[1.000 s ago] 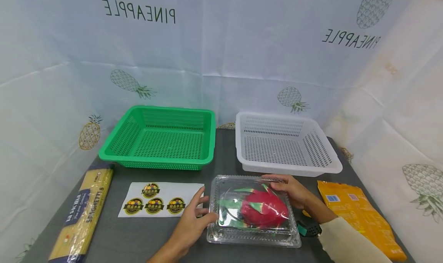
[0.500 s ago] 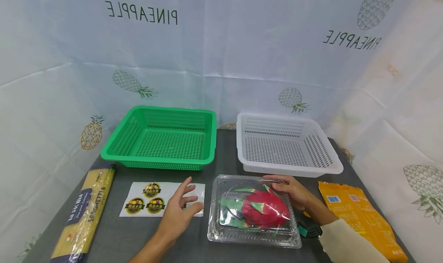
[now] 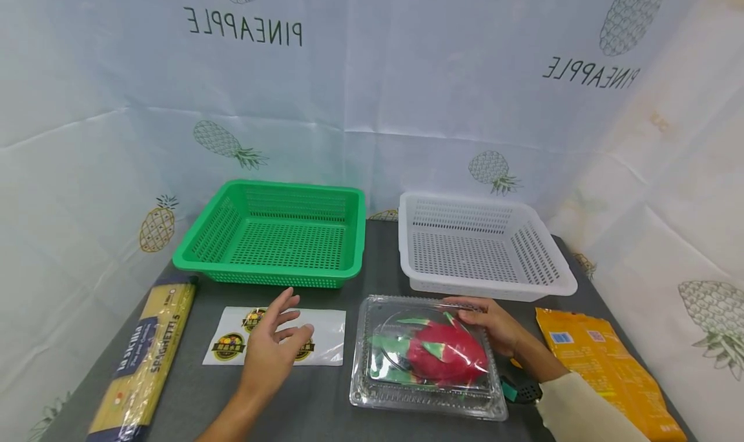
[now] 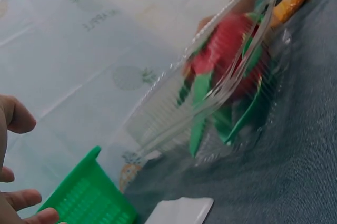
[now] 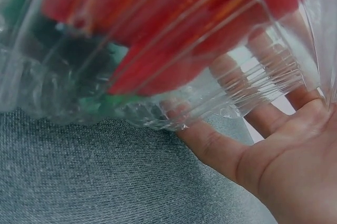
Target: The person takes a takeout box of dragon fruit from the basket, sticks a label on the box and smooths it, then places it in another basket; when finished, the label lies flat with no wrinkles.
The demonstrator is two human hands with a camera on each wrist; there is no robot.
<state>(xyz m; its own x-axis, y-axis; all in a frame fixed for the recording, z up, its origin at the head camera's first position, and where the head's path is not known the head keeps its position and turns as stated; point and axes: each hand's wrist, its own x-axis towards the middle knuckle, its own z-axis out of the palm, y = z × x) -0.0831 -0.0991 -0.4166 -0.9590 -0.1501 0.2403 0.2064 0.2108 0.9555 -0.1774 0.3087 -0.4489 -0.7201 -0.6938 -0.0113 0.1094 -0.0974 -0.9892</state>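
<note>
A clear plastic clamshell box [image 3: 427, 397] with a red dragon fruit [image 3: 447, 351] inside sits shut on the table. My right hand [image 3: 491, 322] grips its far right corner; in the right wrist view the thumb and fingers [image 5: 210, 145] press round its ribbed side. To the left, my left hand [image 3: 270, 348] hovers with relaxed, spread fingers over a white sheet [image 3: 328, 338] of round black-and-gold stickers [image 3: 228, 346]. It holds nothing and hides some of the stickers. In the left wrist view its fingers [image 4: 21, 200] show at the left edge, apart from the box.
A green basket [image 3: 285, 279] stands at the back left and a white basket [image 3: 488, 288] at the back right. A spaghetti pack [image 3: 148, 358] lies along the left edge. An orange packet [image 3: 604, 371] lies at the right, near the right sleeve [image 3: 581, 406].
My left hand has left the box's left side and moved left over the sticker sheet. The right hand and the box stay in place.
</note>
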